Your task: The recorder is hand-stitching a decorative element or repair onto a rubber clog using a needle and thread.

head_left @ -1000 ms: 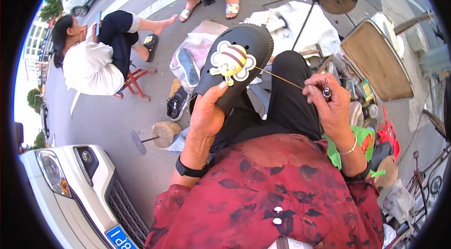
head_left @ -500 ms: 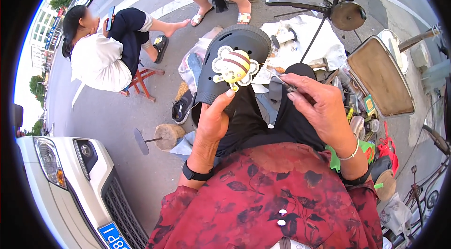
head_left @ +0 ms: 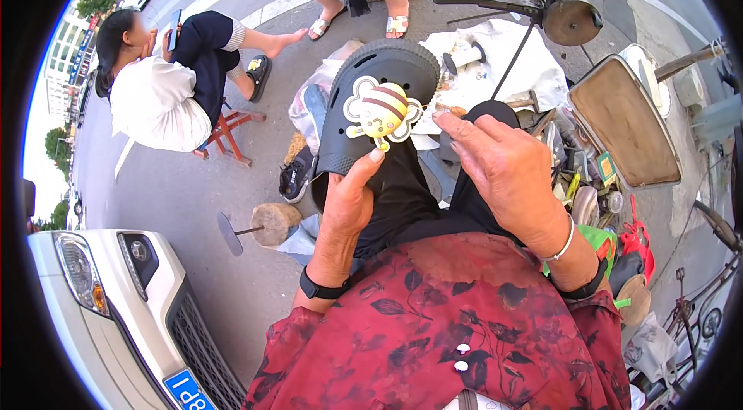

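Observation:
A dark grey clog (head_left: 368,93) with a row of vent holes and a big yellow-and-brown bee charm (head_left: 383,110) is held up over my lap, sole side away from me. My left hand (head_left: 350,197) is closed on its heel end, thumb on top beside the charm's lower edge. Just right of the clog, my right hand (head_left: 503,166) is closed, its fingertips pinched near the clog's edge. A thin awl-like tool showed in this hand earlier; now the fingers hide it. What looks like a fine thread runs between the clog's side and these fingertips.
Ahead lies a white cloth (head_left: 511,62) with a spool (head_left: 464,58) on it, below a treadle machine (head_left: 542,8). A brown-topped box (head_left: 627,124) and loose tools are at right. A seated person (head_left: 166,93), a dark shoe (head_left: 296,176) and a white car (head_left: 116,294) are left.
My right hand has turned and moved slightly left and up toward the clog, its fingers now covering the thin tool. My left hand and the clog have hardly moved.

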A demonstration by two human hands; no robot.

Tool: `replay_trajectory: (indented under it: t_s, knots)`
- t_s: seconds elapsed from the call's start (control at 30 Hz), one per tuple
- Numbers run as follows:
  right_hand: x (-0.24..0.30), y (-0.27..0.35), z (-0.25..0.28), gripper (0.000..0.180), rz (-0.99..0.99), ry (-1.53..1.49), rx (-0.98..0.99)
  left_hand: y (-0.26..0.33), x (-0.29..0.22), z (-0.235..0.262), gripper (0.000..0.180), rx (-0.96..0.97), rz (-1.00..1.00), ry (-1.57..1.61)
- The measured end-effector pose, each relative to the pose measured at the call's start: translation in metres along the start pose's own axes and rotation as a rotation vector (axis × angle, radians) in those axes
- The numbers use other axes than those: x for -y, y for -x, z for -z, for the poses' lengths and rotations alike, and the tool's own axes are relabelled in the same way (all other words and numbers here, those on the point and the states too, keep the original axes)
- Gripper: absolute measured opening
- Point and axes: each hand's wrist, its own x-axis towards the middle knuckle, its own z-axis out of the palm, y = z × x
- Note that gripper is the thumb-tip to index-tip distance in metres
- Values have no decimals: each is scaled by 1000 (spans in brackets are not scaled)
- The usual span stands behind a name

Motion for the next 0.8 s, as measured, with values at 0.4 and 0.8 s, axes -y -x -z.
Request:
replay_trajectory:
  t_s: [0.4, 0.8]
  knots:
    - [-3, -2, -5, 42, 63, 151, 88, 0, 15, 11, 57, 65, 86, -223]
    - [-40, 63, -6, 42, -274, -255, 676, 32, 85, 37, 63, 424, 479, -572]
